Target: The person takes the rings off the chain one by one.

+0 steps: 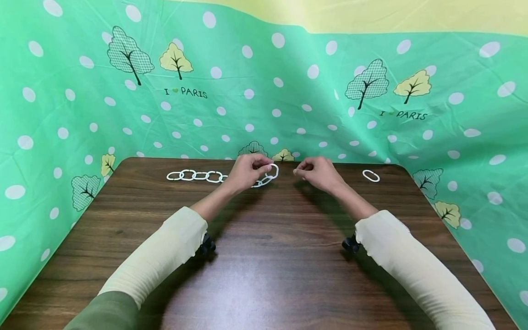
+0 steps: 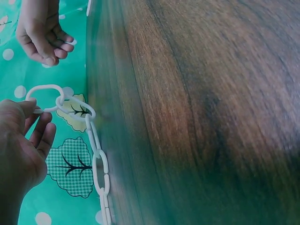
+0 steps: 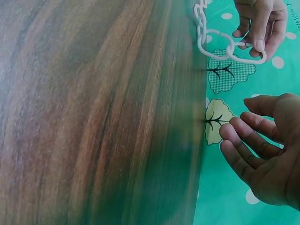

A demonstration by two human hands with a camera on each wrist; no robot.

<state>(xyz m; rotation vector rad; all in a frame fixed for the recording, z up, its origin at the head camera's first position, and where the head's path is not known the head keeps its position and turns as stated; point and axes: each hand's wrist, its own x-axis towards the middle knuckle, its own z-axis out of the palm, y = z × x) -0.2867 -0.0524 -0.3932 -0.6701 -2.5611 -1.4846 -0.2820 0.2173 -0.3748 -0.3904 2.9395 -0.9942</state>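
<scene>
My left hand [image 1: 245,173] pinches the end link [image 2: 47,86] of a white plastic chain [image 1: 188,178] between thumb and fingertips. That end is lifted off the table, and the links beside it hang down. The rest of the chain stretches leftward along the far part of the table, partly hidden behind my left hand. A short gap to the right is my right hand [image 1: 321,172], raised over the far edge. In the right wrist view its fingers [image 3: 255,140] are loosely bent, the thumb stands apart, and nothing is held. A single white link [image 1: 364,174] lies farther right.
The brown wood-grain table [image 1: 272,256] reaches back to a green polka-dot curtain [image 1: 255,59] printed with trees. That cloth hangs around the back and both sides. The loose link lies near the far right corner.
</scene>
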